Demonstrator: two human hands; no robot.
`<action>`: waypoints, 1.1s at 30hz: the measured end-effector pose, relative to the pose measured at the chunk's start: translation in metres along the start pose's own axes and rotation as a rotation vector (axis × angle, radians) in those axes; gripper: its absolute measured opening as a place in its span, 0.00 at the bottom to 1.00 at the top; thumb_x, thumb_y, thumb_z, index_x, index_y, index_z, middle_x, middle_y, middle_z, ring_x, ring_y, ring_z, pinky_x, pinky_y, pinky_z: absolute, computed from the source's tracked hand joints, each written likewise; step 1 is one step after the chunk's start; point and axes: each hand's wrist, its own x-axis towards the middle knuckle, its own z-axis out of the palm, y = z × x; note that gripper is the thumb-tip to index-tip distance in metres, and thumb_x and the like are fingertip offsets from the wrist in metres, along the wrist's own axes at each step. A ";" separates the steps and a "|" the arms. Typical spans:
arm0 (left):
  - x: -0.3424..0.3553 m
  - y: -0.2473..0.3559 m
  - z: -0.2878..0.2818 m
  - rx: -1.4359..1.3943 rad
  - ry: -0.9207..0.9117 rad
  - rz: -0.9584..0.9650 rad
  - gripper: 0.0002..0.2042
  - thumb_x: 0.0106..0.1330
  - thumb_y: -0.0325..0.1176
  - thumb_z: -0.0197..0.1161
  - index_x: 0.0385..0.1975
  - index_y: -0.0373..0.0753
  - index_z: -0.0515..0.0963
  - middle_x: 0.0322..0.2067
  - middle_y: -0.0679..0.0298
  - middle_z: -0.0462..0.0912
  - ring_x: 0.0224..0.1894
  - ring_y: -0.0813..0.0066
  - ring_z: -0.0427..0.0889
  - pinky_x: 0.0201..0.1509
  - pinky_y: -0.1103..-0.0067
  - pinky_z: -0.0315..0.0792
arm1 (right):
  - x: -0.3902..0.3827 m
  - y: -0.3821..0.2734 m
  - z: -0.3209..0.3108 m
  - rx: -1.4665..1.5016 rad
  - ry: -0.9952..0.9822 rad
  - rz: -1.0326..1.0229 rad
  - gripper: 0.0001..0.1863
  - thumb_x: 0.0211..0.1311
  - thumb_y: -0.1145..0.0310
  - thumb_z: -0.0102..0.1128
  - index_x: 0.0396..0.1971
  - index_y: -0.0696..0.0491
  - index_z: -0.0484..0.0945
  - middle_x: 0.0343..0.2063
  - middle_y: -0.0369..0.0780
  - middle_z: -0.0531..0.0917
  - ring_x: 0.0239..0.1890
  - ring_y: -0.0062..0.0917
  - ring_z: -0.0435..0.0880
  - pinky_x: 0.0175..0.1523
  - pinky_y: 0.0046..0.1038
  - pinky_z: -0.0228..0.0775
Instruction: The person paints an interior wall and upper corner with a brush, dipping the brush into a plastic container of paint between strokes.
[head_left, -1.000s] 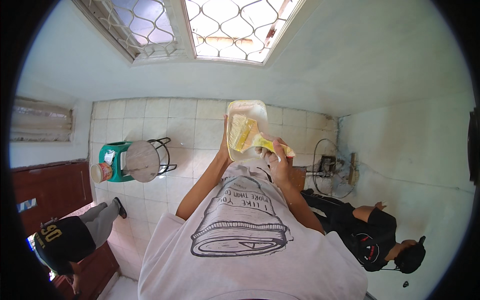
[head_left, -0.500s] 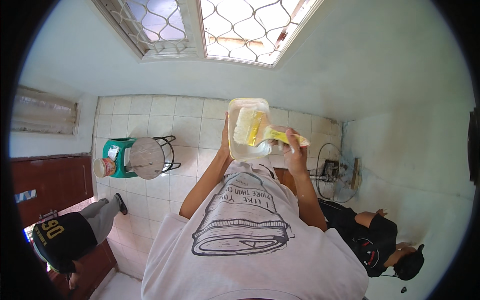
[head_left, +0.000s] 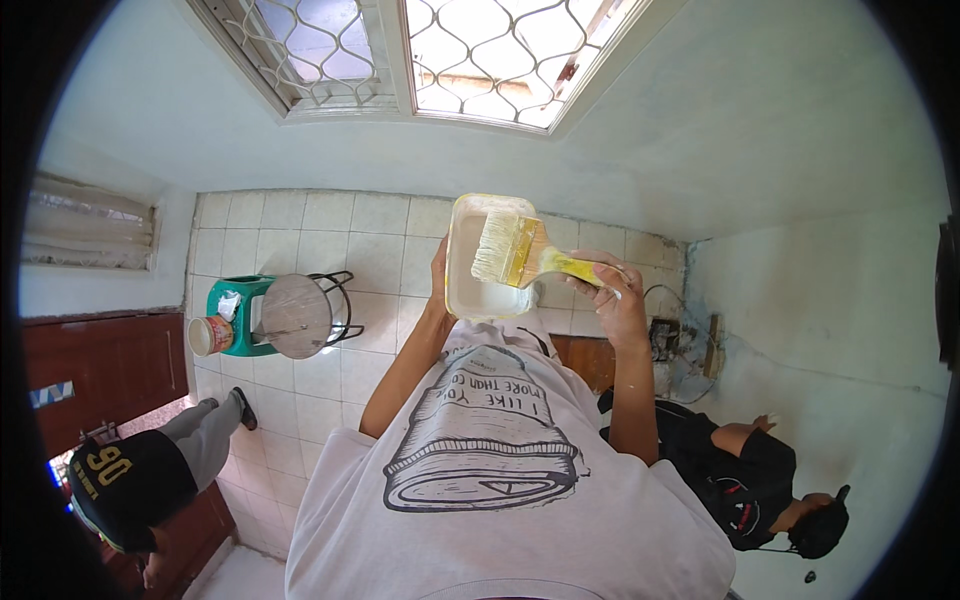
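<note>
My left hand (head_left: pixel 440 275) grips the left side of a white paint tray (head_left: pixel 463 296) with a yellowish rim, its fingers partly hidden behind it. Pale paint coats the inside of the tray. In my right hand (head_left: pixel 615 290) is a wide paintbrush (head_left: pixel 525 255), held by its yellow-and-wood handle. Its paint-loaded bristles point left over the tray; whether they touch it I cannot tell.
Ahead is a pale wall (head_left: pixel 350 155) below a grilled window (head_left: pixel 490 60). At left, a green plastic stool (head_left: pixel 240 345) stands by a round-topped stool (head_left: pixel 296 316) and a paint bucket (head_left: pixel 208 336). One person (head_left: pixel 140 480) stands left, another (head_left: pixel 740 470) right.
My right hand has moved a little right, and the brush now shows its broad face more level over the tray. The tray has shifted slightly left with my left hand.
</note>
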 end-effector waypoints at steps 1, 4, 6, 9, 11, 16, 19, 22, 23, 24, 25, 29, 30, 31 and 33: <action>-0.002 0.001 0.006 -0.007 0.009 0.006 0.26 0.77 0.50 0.42 0.67 0.40 0.66 0.59 0.54 0.76 0.57 0.59 0.81 0.60 0.62 0.79 | -0.001 0.001 -0.002 0.006 0.005 0.015 0.19 0.65 0.70 0.56 0.49 0.69 0.79 0.48 0.51 0.83 0.49 0.39 0.86 0.58 0.37 0.79; -0.003 -0.001 -0.001 0.177 0.030 0.027 0.30 0.77 0.56 0.39 0.69 0.41 0.63 0.63 0.54 0.73 0.62 0.56 0.77 0.64 0.59 0.76 | -0.004 0.004 -0.005 0.020 0.007 0.078 0.20 0.64 0.72 0.56 0.52 0.69 0.77 0.48 0.51 0.83 0.47 0.39 0.87 0.55 0.33 0.79; -0.002 0.000 -0.005 0.080 0.033 -0.042 0.31 0.77 0.58 0.39 0.69 0.41 0.64 0.62 0.53 0.74 0.61 0.57 0.78 0.63 0.60 0.77 | -0.006 0.006 -0.006 0.027 -0.004 0.143 0.22 0.61 0.75 0.56 0.55 0.68 0.75 0.48 0.49 0.83 0.45 0.37 0.87 0.50 0.28 0.79; -0.003 0.001 -0.008 0.069 0.069 -0.100 0.33 0.76 0.61 0.40 0.69 0.40 0.64 0.61 0.52 0.75 0.59 0.57 0.79 0.61 0.61 0.79 | -0.008 0.005 -0.015 -0.197 -0.203 0.211 0.26 0.58 0.79 0.56 0.60 0.62 0.73 0.47 0.45 0.82 0.43 0.29 0.86 0.43 0.22 0.76; -0.003 0.001 -0.008 0.078 0.089 -0.129 0.34 0.75 0.62 0.41 0.68 0.40 0.65 0.61 0.52 0.75 0.58 0.57 0.80 0.60 0.61 0.79 | -0.009 0.002 -0.013 -0.360 -0.191 0.214 0.27 0.58 0.80 0.55 0.61 0.58 0.73 0.46 0.42 0.81 0.42 0.24 0.84 0.40 0.19 0.74; -0.007 0.002 -0.002 0.047 0.083 -0.209 0.34 0.75 0.62 0.40 0.68 0.40 0.64 0.60 0.51 0.75 0.59 0.57 0.80 0.59 0.61 0.80 | -0.006 -0.009 -0.001 -0.692 -0.228 0.078 0.25 0.60 0.79 0.58 0.60 0.54 0.75 0.40 0.40 0.81 0.42 0.24 0.81 0.44 0.26 0.76; -0.009 0.003 0.005 0.146 0.072 -0.239 0.34 0.76 0.62 0.38 0.69 0.40 0.63 0.61 0.51 0.74 0.60 0.57 0.79 0.61 0.62 0.79 | 0.003 -0.010 0.002 -0.883 -0.290 -0.104 0.25 0.58 0.77 0.65 0.57 0.53 0.76 0.37 0.41 0.82 0.43 0.29 0.82 0.49 0.33 0.77; -0.010 0.002 0.008 0.142 0.071 -0.262 0.35 0.75 0.63 0.39 0.68 0.40 0.64 0.60 0.52 0.75 0.59 0.58 0.79 0.60 0.63 0.80 | 0.005 -0.017 0.012 -0.983 -0.271 -0.075 0.26 0.53 0.76 0.71 0.55 0.52 0.77 0.36 0.42 0.83 0.43 0.34 0.83 0.52 0.37 0.76; -0.010 0.000 0.007 0.160 0.077 -0.260 0.35 0.75 0.63 0.39 0.68 0.40 0.64 0.60 0.52 0.75 0.59 0.59 0.80 0.60 0.63 0.80 | 0.006 -0.017 0.013 -0.999 -0.268 -0.082 0.26 0.52 0.76 0.72 0.54 0.52 0.78 0.36 0.43 0.83 0.44 0.35 0.83 0.52 0.36 0.76; -0.010 -0.002 0.004 0.177 0.086 -0.256 0.35 0.75 0.63 0.39 0.68 0.40 0.64 0.60 0.52 0.75 0.58 0.59 0.80 0.59 0.63 0.80 | 0.007 -0.017 0.014 -1.015 -0.269 -0.088 0.27 0.51 0.77 0.72 0.54 0.51 0.78 0.37 0.43 0.83 0.44 0.36 0.83 0.53 0.36 0.76; -0.010 -0.004 0.002 0.195 0.095 -0.252 0.35 0.75 0.63 0.39 0.68 0.40 0.64 0.60 0.52 0.75 0.58 0.59 0.80 0.59 0.63 0.80 | 0.008 -0.019 0.016 -1.039 -0.277 -0.083 0.26 0.51 0.77 0.72 0.54 0.53 0.78 0.38 0.42 0.83 0.44 0.34 0.83 0.54 0.35 0.77; -0.006 -0.007 0.000 0.243 0.105 -0.295 0.36 0.75 0.64 0.39 0.69 0.39 0.63 0.60 0.52 0.75 0.57 0.59 0.81 0.58 0.65 0.81 | 0.012 -0.012 0.013 -1.050 -0.289 -0.108 0.25 0.51 0.77 0.71 0.53 0.54 0.79 0.40 0.39 0.84 0.44 0.27 0.81 0.55 0.33 0.80; -0.005 -0.007 0.003 0.261 0.085 -0.292 0.36 0.75 0.64 0.38 0.69 0.39 0.63 0.60 0.52 0.75 0.58 0.59 0.81 0.58 0.65 0.81 | 0.013 -0.009 0.012 -1.032 -0.286 -0.129 0.25 0.51 0.78 0.71 0.53 0.54 0.79 0.39 0.38 0.83 0.44 0.26 0.81 0.53 0.32 0.80; -0.005 -0.008 0.005 0.279 0.065 -0.289 0.36 0.75 0.64 0.38 0.69 0.39 0.63 0.60 0.52 0.75 0.58 0.60 0.81 0.59 0.66 0.81 | 0.012 -0.009 0.012 -0.992 -0.286 -0.123 0.25 0.51 0.78 0.71 0.53 0.55 0.79 0.40 0.38 0.84 0.44 0.25 0.81 0.52 0.31 0.80; -0.004 -0.009 0.005 0.251 0.075 -0.302 0.35 0.75 0.63 0.38 0.69 0.39 0.62 0.61 0.52 0.74 0.58 0.60 0.80 0.58 0.66 0.82 | 0.011 -0.011 0.016 -0.911 -0.288 -0.114 0.24 0.52 0.79 0.71 0.52 0.55 0.79 0.41 0.38 0.84 0.44 0.23 0.80 0.50 0.29 0.80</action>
